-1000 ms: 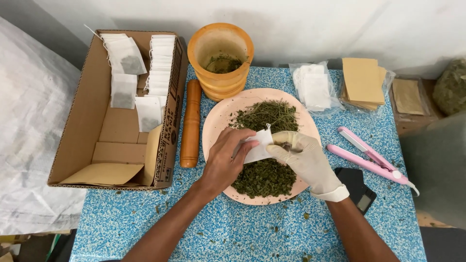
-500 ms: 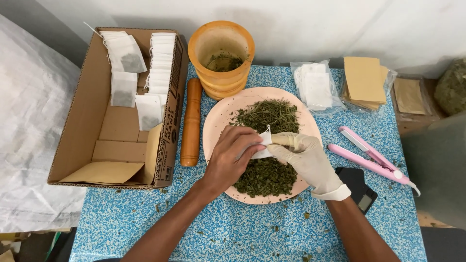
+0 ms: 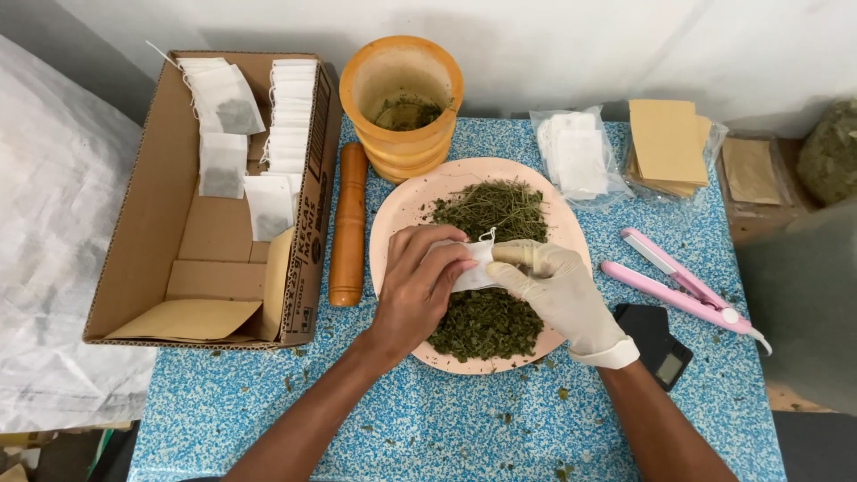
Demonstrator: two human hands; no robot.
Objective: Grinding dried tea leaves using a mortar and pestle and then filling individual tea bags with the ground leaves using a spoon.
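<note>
Both hands meet over a pink plate (image 3: 402, 214) heaped with dried green herbs (image 3: 489, 212). My left hand (image 3: 418, 290), bare, grips a small white tea bag (image 3: 476, 268) from the left. My right hand (image 3: 558, 293), in a pale glove, pinches the same bag at its right edge. The bag hovers just above the herb pile; most of it is hidden by my fingers. A short string loop sticks up from its top.
A cardboard box (image 3: 143, 241) at left holds filled tea bags (image 3: 286, 107). A wooden pestle (image 3: 348, 223) lies beside the plate, an orange mortar (image 3: 406, 94) behind it. Empty bags (image 3: 576, 156), brown envelopes (image 3: 668, 143), a pink sealer (image 3: 683, 286) and a black scale (image 3: 656, 344) sit right.
Both hands stay over the plate with the tea bag between them; the fingers have shifted slightly on the bag.
</note>
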